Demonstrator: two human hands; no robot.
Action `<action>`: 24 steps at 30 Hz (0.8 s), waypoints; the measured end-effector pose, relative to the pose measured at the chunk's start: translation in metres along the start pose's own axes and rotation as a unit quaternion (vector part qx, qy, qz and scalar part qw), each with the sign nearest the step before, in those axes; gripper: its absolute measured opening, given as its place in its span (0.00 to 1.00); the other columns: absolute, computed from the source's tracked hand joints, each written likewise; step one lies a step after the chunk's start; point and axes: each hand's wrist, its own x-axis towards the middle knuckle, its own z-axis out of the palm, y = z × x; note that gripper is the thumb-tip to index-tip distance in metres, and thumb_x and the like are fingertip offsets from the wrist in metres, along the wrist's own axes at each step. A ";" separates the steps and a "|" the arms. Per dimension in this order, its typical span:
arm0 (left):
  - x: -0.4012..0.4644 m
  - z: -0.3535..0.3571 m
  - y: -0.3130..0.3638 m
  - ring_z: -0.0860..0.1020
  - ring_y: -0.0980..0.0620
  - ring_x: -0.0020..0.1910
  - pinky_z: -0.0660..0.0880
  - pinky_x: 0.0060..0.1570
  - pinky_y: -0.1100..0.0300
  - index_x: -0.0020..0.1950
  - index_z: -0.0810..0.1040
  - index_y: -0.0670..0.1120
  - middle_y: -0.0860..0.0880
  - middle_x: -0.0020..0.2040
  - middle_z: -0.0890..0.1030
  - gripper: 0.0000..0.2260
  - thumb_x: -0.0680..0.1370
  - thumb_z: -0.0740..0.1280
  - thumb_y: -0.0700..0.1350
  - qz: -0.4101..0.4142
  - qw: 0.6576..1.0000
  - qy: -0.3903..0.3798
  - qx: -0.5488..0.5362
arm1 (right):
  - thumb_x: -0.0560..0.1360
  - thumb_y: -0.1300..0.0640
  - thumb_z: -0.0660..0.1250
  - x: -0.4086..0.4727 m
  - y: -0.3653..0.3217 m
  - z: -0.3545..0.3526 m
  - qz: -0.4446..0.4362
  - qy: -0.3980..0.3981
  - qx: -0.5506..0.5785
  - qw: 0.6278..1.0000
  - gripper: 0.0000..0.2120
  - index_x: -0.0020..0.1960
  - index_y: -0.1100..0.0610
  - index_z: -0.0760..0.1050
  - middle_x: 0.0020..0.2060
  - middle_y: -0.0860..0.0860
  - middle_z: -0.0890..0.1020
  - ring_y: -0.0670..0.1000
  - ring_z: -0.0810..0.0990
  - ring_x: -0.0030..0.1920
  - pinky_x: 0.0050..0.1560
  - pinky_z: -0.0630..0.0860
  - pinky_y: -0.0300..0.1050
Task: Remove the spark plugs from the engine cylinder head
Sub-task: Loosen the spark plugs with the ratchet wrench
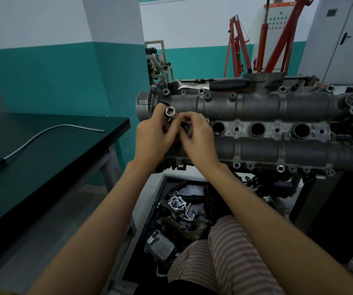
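Over on the far left, a dark workbench (50, 150) is carrying a long flexible pick-up tool (43, 133), its thin metal shaft curving across the top toward a small tip. Moving right, the person's left hand (152, 137) is curling its fingers around a shiny socket (170, 112), holding it with the open end tilted up toward the camera, just in front of the left end of the cylinder head (256, 128). Right beside it, the right hand (196, 135) is bending its fingers in against the socket's lower part, thumb and fingertips pinching there, and it is covering the leftmost plug well, so whether a spark plug is sitting in that socket or in that well cannot be told. Further right, three plug wells (257, 129) are sitting open in a row along the middle of the head, dark inside. Along the head's far edge a ratchet wrench (211, 84) is lying flat, black grip pointing right. Down below, a black tray (165, 188) is holding loose engine parts, and striped trousers (224, 258) are showing at the bottom.
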 end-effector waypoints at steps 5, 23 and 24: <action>0.000 -0.001 0.002 0.70 0.50 0.25 0.66 0.26 0.58 0.40 0.69 0.42 0.48 0.28 0.74 0.14 0.75 0.69 0.49 0.004 1.000 0.004 -0.003 | 0.72 0.63 0.68 0.001 0.000 0.000 0.009 0.011 -0.006 1.000 0.05 0.47 0.62 0.73 0.39 0.48 0.71 0.38 0.66 0.34 0.41 0.65 0.24; -0.002 -0.003 0.001 0.68 0.53 0.23 0.67 0.25 0.57 0.45 0.74 0.39 0.52 0.26 0.72 0.09 0.77 0.65 0.45 0.020 1.000 -0.011 0.005 | 0.75 0.66 0.63 0.000 -0.003 -0.003 -0.031 -0.023 0.008 0.999 0.12 0.58 0.62 0.76 0.50 0.54 0.78 0.46 0.75 0.45 0.48 0.72 0.35; -0.002 -0.002 0.001 0.67 0.53 0.22 0.66 0.24 0.58 0.45 0.74 0.39 0.53 0.25 0.71 0.09 0.77 0.64 0.45 0.021 1.000 -0.010 0.009 | 0.75 0.65 0.63 -0.001 -0.003 -0.003 -0.027 -0.026 0.008 0.999 0.14 0.61 0.61 0.74 0.52 0.54 0.78 0.44 0.75 0.45 0.49 0.71 0.35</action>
